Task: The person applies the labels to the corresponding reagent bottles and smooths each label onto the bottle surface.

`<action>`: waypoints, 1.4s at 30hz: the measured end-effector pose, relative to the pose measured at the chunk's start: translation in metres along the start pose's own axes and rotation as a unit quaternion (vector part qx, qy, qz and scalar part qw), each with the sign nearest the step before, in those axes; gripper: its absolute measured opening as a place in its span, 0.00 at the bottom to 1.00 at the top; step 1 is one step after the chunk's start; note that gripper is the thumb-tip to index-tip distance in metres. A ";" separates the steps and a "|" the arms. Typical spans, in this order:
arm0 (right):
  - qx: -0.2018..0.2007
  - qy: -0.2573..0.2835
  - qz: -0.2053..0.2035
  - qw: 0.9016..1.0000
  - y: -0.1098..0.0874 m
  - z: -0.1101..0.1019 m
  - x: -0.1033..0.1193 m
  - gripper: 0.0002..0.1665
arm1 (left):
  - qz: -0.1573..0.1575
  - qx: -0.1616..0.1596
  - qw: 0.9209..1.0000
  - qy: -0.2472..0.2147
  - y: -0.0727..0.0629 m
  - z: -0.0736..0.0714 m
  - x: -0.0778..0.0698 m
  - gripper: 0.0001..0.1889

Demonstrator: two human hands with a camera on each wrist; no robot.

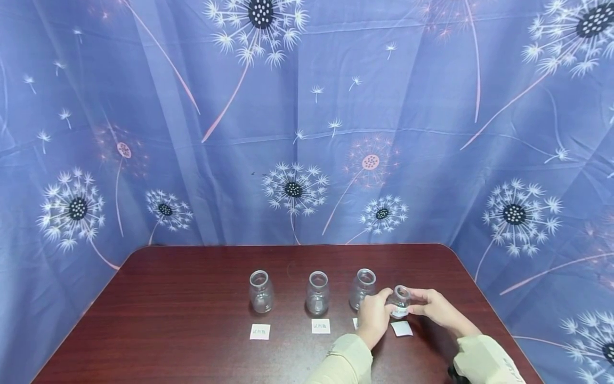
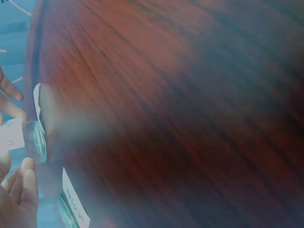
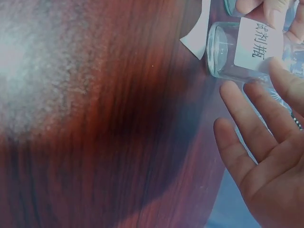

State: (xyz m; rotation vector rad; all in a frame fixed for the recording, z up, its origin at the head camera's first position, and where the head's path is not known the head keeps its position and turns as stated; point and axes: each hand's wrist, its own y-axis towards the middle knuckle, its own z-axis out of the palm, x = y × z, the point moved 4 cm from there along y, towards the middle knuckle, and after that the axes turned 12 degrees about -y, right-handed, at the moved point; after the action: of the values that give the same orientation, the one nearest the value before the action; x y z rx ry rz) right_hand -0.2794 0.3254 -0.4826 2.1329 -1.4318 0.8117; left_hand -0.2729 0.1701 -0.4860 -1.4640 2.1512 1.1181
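A small glass jar (image 1: pixel 402 292) at the right of the row carries a white label (image 3: pixel 256 45) with handwritten characters. My left hand (image 1: pixel 376 318) holds this jar from its left side, its thumb at the label's edge in the right wrist view. From the other side my right hand (image 1: pixel 435 309) pinches the jar, thumb against the label and fingers on the glass; its other fingers are spread below. The jar's base (image 2: pixel 40 142) appears close to the table. A white paper piece (image 1: pixel 402 328), slightly curled, lies just in front of it.
Three more glass jars, left (image 1: pixel 261 292), middle (image 1: pixel 317 293) and right (image 1: pixel 363 288), stand upright in a row on the dark wooden table (image 1: pixel 168 320). Labelled white papers lie before the left (image 1: pixel 260 332) and middle (image 1: pixel 321 326) jars; a third is mostly hidden. A blue curtain (image 1: pixel 297 106) hangs behind.
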 end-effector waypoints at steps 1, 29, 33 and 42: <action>-0.002 -0.005 -0.002 1.000 0.000 0.000 0.000 0.29 | 0.006 -0.002 1.000 0.003 0.000 0.000 0.000 0.17; -0.016 -0.009 0.012 1.000 -0.003 0.004 0.003 0.33 | 0.018 0.042 0.999 0.008 -0.002 0.005 0.005 0.19; -0.022 -0.038 0.014 0.999 -0.002 0.006 0.006 0.33 | 0.013 0.040 0.999 0.014 -0.001 0.007 0.004 0.21; -0.048 -0.089 0.008 0.995 -0.004 0.007 0.012 0.34 | 0.003 0.021 0.998 0.056 -0.001 0.009 -0.003 0.21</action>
State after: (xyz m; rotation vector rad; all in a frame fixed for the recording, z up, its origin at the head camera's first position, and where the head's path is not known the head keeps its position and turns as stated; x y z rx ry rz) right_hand -0.2709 0.3139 -0.4795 2.1671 -1.5454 0.5586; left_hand -0.2717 0.1791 -0.4906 -1.5360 2.2408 1.0088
